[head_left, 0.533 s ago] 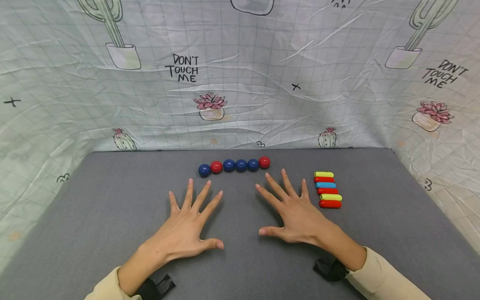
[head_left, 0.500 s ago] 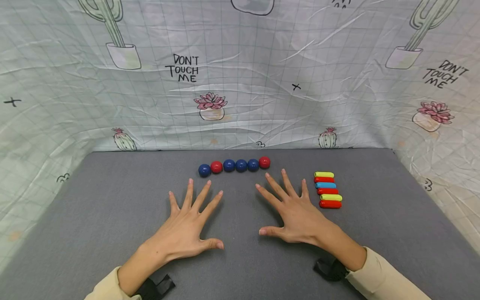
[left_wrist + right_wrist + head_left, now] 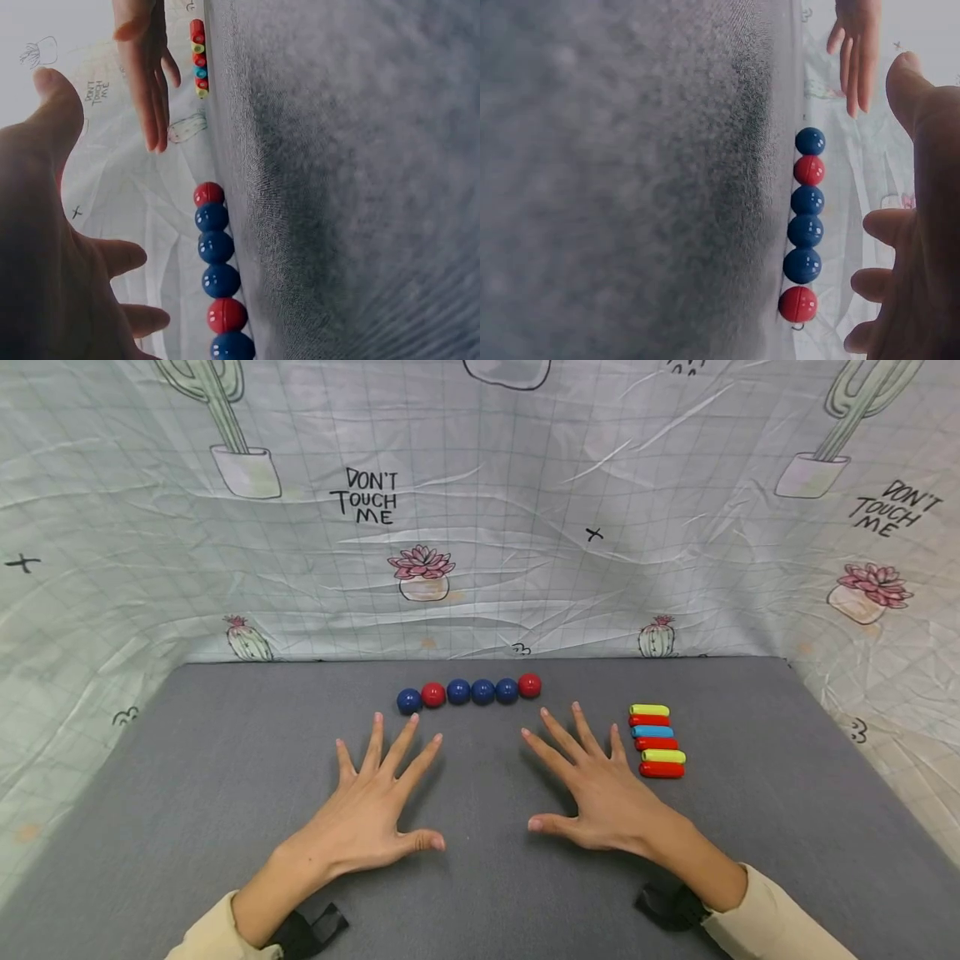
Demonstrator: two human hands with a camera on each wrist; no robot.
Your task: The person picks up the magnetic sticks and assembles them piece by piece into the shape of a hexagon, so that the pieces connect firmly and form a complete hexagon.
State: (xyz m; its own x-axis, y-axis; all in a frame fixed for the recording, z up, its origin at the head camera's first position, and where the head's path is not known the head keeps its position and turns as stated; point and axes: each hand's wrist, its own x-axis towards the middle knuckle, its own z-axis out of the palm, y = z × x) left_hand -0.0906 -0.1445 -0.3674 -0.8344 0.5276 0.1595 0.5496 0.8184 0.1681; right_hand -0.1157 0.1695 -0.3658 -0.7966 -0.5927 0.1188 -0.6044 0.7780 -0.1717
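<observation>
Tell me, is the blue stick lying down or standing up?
Lying down: the blue stick shows its long side, flanked by two red sticks.

Lane between the grips, balls (image 3: 483,692) across its far end

Between the left grip (image 3: 367,818) and the right grip (image 3: 611,802), a broad lane of bare tabletop (image 3: 480,877) runs forward until the close row of balls bars it. A gap opens between that row and the rods (image 3: 657,744), though the right grip's fingers partly fill its near end. Behind the balls lies a narrow strip, then the backdrop (image 3: 510,585). Wide room spreads left of the left grip; more lies right of the rods.
</observation>
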